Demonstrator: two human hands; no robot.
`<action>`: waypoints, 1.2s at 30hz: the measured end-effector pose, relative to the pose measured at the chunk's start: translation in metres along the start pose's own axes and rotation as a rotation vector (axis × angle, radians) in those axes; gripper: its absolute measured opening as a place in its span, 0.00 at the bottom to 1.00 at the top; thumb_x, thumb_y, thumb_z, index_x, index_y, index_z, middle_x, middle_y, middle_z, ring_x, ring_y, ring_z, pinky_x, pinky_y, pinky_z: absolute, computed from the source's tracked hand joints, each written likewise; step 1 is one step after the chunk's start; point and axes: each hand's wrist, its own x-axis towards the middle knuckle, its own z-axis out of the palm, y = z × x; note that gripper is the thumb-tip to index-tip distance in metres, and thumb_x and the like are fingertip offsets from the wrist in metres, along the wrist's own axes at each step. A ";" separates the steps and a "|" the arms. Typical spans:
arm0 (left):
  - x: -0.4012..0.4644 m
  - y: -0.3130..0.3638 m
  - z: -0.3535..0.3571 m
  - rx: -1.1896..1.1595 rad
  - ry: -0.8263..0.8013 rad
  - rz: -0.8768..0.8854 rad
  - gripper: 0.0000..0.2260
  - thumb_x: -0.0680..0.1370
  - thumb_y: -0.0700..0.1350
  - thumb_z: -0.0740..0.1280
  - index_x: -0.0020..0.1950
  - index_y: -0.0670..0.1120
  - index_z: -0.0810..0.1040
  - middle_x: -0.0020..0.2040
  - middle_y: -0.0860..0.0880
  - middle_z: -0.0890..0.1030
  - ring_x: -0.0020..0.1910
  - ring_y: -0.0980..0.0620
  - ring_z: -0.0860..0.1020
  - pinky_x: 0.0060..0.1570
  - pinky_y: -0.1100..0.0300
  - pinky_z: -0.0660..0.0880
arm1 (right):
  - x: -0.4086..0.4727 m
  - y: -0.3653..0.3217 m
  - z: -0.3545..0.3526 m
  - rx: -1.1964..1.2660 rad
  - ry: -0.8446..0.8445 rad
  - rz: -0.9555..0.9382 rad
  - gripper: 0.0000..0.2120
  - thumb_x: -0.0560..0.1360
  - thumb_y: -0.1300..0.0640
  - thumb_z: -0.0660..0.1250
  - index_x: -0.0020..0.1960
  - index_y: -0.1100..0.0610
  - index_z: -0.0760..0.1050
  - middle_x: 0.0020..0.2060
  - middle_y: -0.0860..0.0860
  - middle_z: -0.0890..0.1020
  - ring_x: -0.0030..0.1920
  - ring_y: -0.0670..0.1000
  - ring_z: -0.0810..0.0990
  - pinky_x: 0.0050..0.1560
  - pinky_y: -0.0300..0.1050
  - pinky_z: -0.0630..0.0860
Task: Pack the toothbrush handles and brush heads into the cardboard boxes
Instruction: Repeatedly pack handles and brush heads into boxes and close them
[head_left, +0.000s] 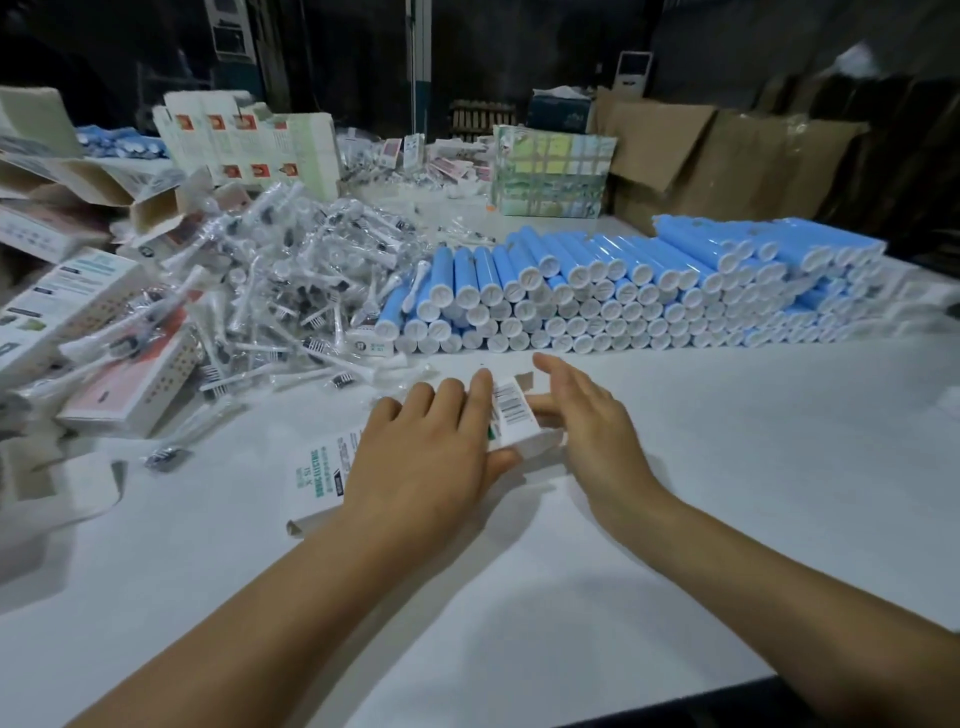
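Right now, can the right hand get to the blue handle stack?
Probably yes: the right hand is open beside the box, and only bare table lies between it and the blue handle stack.

White printed box (511, 423) lies flat (barcode up) before stacked blue handles (623, 280).

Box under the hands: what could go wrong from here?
The white box is only lightly held: left hand lies on it, right hand is open beside its flapped end. It may skid or crush. The brush heads pile sprawls close by; the stacked blue handles could roll if bumped.
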 end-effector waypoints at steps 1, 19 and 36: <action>0.000 -0.002 -0.002 0.002 0.003 -0.017 0.36 0.76 0.64 0.42 0.75 0.42 0.63 0.60 0.45 0.76 0.56 0.42 0.75 0.49 0.51 0.69 | -0.001 -0.002 -0.002 0.033 0.050 -0.016 0.13 0.81 0.49 0.56 0.60 0.49 0.76 0.52 0.48 0.83 0.51 0.37 0.79 0.52 0.32 0.72; 0.004 -0.005 0.007 0.090 0.012 -0.165 0.36 0.74 0.64 0.39 0.77 0.45 0.52 0.63 0.48 0.71 0.59 0.45 0.70 0.51 0.52 0.64 | -0.015 0.002 -0.003 0.025 0.070 -0.021 0.11 0.75 0.62 0.67 0.54 0.51 0.81 0.37 0.40 0.84 0.33 0.35 0.78 0.35 0.27 0.71; -0.003 0.009 0.011 0.051 0.223 -0.030 0.32 0.75 0.61 0.51 0.64 0.38 0.75 0.44 0.44 0.78 0.41 0.41 0.77 0.37 0.51 0.71 | -0.003 -0.003 0.003 -0.325 0.005 -0.128 0.16 0.76 0.54 0.66 0.64 0.49 0.74 0.27 0.46 0.74 0.31 0.45 0.74 0.44 0.46 0.75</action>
